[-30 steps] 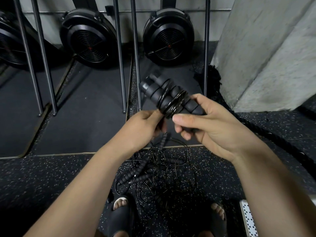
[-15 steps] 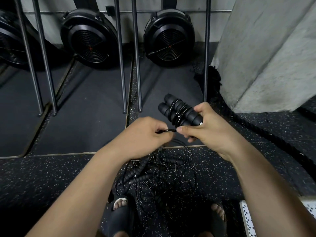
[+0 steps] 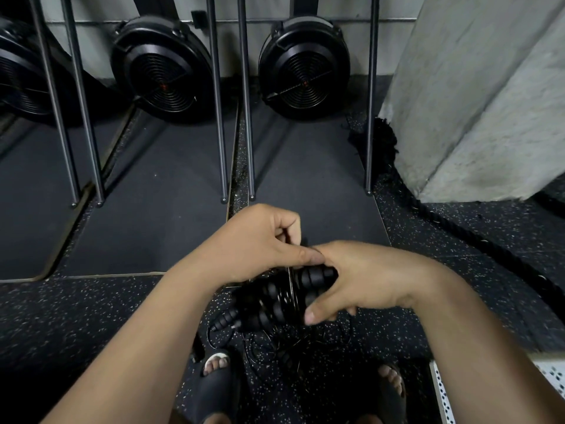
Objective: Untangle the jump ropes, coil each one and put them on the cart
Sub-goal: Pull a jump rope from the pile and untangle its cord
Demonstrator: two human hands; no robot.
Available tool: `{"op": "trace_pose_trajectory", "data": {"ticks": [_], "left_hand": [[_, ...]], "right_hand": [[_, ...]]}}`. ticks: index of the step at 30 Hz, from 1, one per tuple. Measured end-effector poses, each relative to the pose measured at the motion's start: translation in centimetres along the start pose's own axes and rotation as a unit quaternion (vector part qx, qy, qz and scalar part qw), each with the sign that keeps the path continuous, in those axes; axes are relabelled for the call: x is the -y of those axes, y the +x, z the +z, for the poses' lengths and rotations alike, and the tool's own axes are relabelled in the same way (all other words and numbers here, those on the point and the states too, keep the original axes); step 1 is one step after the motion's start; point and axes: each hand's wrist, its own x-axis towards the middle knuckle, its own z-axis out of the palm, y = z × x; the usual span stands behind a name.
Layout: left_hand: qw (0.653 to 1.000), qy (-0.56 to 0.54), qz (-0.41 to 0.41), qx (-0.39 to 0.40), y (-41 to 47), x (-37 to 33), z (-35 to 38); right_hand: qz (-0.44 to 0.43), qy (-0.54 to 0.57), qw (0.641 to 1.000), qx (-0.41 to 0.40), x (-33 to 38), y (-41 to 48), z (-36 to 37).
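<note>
Jump-rope handles (image 3: 272, 304), wound with thin cable (image 3: 291, 286), run from lower left up into the right hand (image 3: 360, 280), whose fingers curl round their right end. Just above the handles the left hand (image 3: 260, 243) pinches the cable; the cart (image 3: 441, 396) edge shows to their lower right.

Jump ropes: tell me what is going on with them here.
A person is coiling one rope. The right hand grips a pair of black foam handles with cord wound round them, while the left hand pinches that cord just above the bundle. The tangled ropes lie on the speckled floor between the feet, not yet sorted.
</note>
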Motion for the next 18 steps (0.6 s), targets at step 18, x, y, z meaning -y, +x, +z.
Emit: {"op": "trace_pose_trajectory", "data": {"ticks": [18], "left_hand": [[0.983, -0.019, -0.102, -0.149, 0.2, 0.0, 0.9]], "right_hand": [[-0.233, 0.386, 0.886, -0.107, 0.9, -2.3, -2.0]]}}
